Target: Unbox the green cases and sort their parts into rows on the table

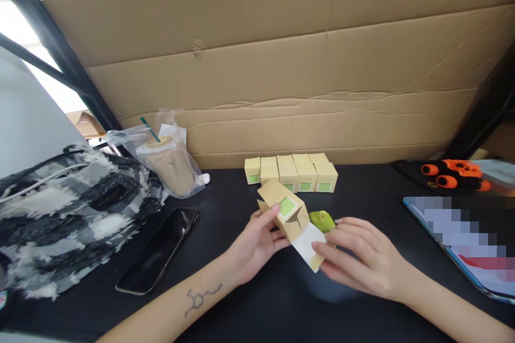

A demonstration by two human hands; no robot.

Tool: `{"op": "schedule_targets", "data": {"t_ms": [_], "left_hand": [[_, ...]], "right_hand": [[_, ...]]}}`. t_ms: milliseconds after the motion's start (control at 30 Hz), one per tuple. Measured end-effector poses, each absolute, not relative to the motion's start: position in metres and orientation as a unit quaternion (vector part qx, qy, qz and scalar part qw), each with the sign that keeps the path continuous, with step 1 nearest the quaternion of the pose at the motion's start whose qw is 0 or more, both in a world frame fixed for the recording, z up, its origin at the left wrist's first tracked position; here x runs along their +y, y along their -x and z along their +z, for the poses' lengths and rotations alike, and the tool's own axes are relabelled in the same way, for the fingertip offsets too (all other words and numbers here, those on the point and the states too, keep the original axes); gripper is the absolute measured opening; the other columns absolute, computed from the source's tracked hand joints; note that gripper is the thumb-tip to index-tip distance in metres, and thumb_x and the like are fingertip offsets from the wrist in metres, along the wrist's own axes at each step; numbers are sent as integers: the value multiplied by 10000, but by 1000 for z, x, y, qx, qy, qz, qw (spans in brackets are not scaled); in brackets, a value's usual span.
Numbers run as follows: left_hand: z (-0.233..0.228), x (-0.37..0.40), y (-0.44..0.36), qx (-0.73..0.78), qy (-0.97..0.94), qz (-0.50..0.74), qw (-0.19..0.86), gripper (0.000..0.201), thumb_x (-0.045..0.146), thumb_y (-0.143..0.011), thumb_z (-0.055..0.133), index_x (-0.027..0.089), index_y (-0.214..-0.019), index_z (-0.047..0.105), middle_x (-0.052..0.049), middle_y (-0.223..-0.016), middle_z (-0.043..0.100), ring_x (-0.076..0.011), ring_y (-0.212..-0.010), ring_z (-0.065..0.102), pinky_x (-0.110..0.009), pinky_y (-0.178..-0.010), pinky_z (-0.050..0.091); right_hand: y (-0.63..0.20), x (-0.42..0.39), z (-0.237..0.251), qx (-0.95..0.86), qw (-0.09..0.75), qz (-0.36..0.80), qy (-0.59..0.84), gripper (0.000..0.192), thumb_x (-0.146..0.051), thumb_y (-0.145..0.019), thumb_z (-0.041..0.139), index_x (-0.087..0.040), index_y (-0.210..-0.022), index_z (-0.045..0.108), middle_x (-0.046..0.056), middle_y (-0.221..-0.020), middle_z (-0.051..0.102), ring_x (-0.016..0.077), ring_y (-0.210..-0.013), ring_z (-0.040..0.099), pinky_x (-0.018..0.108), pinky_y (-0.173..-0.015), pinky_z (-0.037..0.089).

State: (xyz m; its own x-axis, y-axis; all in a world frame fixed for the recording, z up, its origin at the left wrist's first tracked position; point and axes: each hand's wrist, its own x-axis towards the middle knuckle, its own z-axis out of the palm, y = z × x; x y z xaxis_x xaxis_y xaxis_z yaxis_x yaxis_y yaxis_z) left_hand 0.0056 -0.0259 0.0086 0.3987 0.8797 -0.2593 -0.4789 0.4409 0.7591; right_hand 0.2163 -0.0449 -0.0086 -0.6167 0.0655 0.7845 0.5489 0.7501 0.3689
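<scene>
Two hands meet over an open carton at the centre of a crowded worktop [362,187].

The carton [284,214] sits between left hand [253,244] and right hand [362,260], a row of boxes [295,172] behind it against a cardboard wall [281,64]. A phone [159,249], bagged drink [167,163] and bag [68,214] lie left; gloves [456,174] and a tablet [466,241] lie right.

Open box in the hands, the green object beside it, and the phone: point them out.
open box [286,215]: head view, on its top face by the green label.
green object [322,220]: head view, on its upper surface.
phone [159,250]: head view, middle of the dark screen.
</scene>
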Motion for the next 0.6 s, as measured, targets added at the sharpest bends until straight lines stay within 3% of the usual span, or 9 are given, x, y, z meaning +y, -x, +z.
{"op": "schedule_targets", "data": {"t_ms": [133, 300, 467, 600], "left_hand": [[7, -23, -3, 326, -304, 471, 761, 312, 282, -870, 577, 84, -1111, 598, -141, -1123, 662, -190, -959, 637, -294, -880, 495], [3, -28, -4, 327, -334, 467, 750, 316, 274, -798, 674, 113, -1066, 627, -113, -1014, 708, -189, -862, 664, -300, -782, 535], [4, -28, -4, 353, -372, 454, 728, 318, 219, -738, 728, 132, -1032, 647, -93, -957, 727, -171, -803, 678, -283, -757, 537], [3, -26, -3, 358, -408, 413, 731, 352, 187, -683, 763, 120, -1014, 664, -108, -994, 723, -188, -845, 680, -293, -792, 527]], "right_hand": [[-205, -49, -4, -886, 381, -220, 145, 51, -164, -847, 596, -165, -832, 646, 18, -740, 660, 143, -699, 622, 299, -723, 523], [-204, -51, -8, -883, 399, -141, 204, 196, -256, -871, 561, -137, -1024, 590, 78, -844, 649, 180, -780, 624, 322, -696, 526], [-210, -50, -10, -879, 385, -188, 210, 306, -313, -832, 572, -149, -1090, 587, 118, -941, 653, 222, -855, 635, 374, -725, 537], [-209, -49, -6, -878, 359, -269, 165, 213, -122, -845, 542, -172, -1029, 635, 81, -932, 714, 184, -864, 660, 344, -796, 528]]}}
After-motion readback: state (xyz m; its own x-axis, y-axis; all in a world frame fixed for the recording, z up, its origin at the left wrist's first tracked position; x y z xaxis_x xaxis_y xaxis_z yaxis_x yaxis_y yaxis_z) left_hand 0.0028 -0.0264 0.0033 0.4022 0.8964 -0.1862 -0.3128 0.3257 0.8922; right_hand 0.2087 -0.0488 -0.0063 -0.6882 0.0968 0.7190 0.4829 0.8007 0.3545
